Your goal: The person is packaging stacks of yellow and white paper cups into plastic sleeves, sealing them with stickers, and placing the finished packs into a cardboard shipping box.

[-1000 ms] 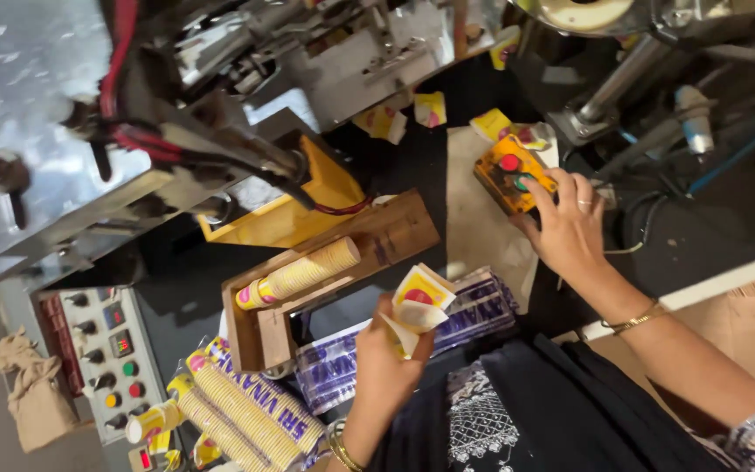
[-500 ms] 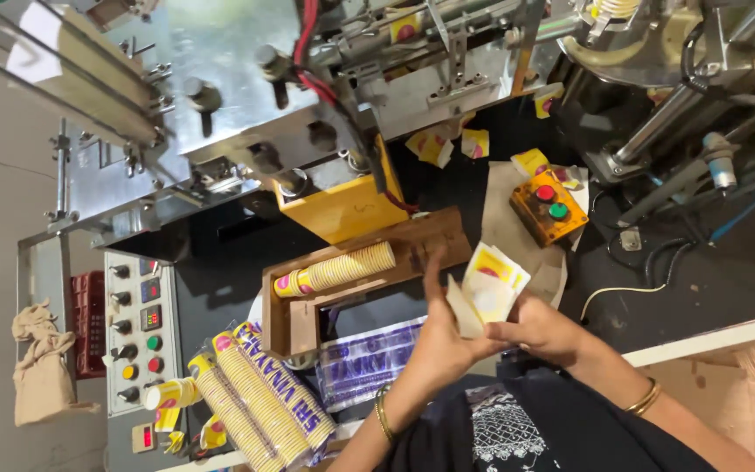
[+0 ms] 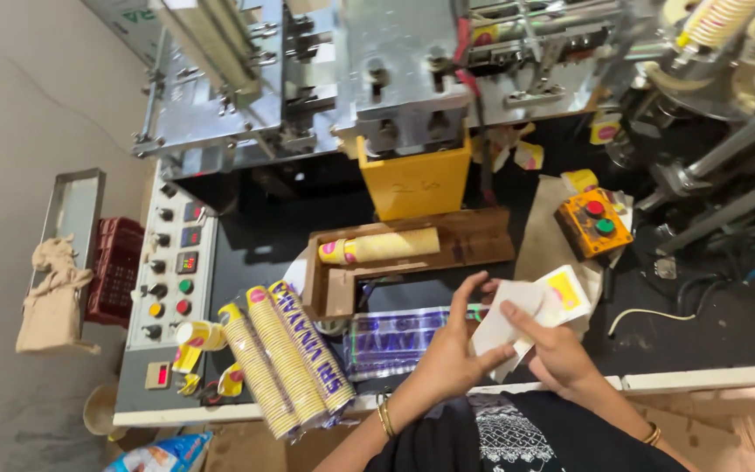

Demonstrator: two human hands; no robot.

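Both hands, left hand (image 3: 447, 354) and right hand (image 3: 557, 354), are pinching a flat white-and-yellow paper cup blank (image 3: 526, 315) lying between them over the black bench (image 3: 709, 323).

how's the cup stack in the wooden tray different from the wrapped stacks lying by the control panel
The cup stack in the wooden tray lies alone, bare, running left to right. The wrapped stacks lie three side by side in clear printed plastic, slanted toward the table edge, and look longer. Both are yellow paper cups nested into tubes, lying flat.
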